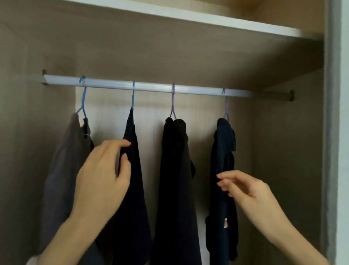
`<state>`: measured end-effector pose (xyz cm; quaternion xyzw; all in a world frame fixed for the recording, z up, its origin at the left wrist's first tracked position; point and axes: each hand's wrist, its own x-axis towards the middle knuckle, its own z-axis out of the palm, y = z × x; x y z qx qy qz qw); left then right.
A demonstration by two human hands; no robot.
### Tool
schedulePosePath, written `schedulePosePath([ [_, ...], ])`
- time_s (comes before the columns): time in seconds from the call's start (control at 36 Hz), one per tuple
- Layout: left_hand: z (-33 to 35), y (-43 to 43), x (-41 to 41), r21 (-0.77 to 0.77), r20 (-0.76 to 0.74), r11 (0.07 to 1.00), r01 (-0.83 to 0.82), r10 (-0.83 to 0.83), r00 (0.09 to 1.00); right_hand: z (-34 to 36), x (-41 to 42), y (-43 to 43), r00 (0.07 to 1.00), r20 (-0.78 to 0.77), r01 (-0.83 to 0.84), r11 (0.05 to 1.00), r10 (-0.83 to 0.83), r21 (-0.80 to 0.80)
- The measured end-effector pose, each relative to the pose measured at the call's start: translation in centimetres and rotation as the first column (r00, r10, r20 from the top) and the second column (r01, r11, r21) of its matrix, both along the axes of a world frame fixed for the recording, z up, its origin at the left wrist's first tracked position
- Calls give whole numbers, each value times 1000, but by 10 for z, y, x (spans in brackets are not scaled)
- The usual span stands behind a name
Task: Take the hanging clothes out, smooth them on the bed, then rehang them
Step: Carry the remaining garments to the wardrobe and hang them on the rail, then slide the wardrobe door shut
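Upper centre, rail [152, 87]: a pale bar runs straight across the wardrobe from left to right, below a white shelf [137, 6].
Grey garment [61, 175]: hangs at the left of the frame from a blue hanger [83, 102], its lower part behind the left forearm.
Second garment [135, 192]: dark cloth on a second blue hanger [132, 99], left of centre, hanging down to the bottom edge of the frame.
Black garment [175, 184]: hangs at the centre from a purple hanger [172, 105], apart from its neighbours on both sides.
Navy garment [221, 219]: right of centre on another purple hanger [226, 109], with a small pale tag [225, 223] low on its front.
Left hand [103, 175]: raised at centre left, with fingers and thumb curled round the left edge of the second garment, pinching the cloth below its shoulder.
Right hand [246, 188]: reaches in from the lower right, fingers loosely bent, their tips at the left edge of the navy garment about halfway down. It is blurred, so I cannot tell whether it has hold of the cloth.
Wardrobe side [283, 141]: a light wood panel stands to the right of the navy garment, with a grey frame strip [328, 123] beyond it.
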<state>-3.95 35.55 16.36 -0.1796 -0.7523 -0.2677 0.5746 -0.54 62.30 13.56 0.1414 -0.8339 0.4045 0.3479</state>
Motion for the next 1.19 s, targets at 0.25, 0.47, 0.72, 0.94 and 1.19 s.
schedulePosePath([
  [0.25,-123,106,34,98,132,892,442,-451,882,-55,37,88,847,-266,506,851,-460,138],
  [0.47,-215,247,59,249,702,760,601,-569,429,-109,31,147,680,-502,693,692,-535,202],
  [0.72,-213,355,67,594,747,647,478,-664,-31,-129,15,178,814,-358,516,853,-458,83],
  [0.94,-225,377,45,699,653,640,320,-753,81,-132,14,181,832,-368,451,893,-415,14],
  [1.19,-227,365,44,710,660,649,273,-749,62,-134,15,180,866,-338,393,919,-369,5],
])
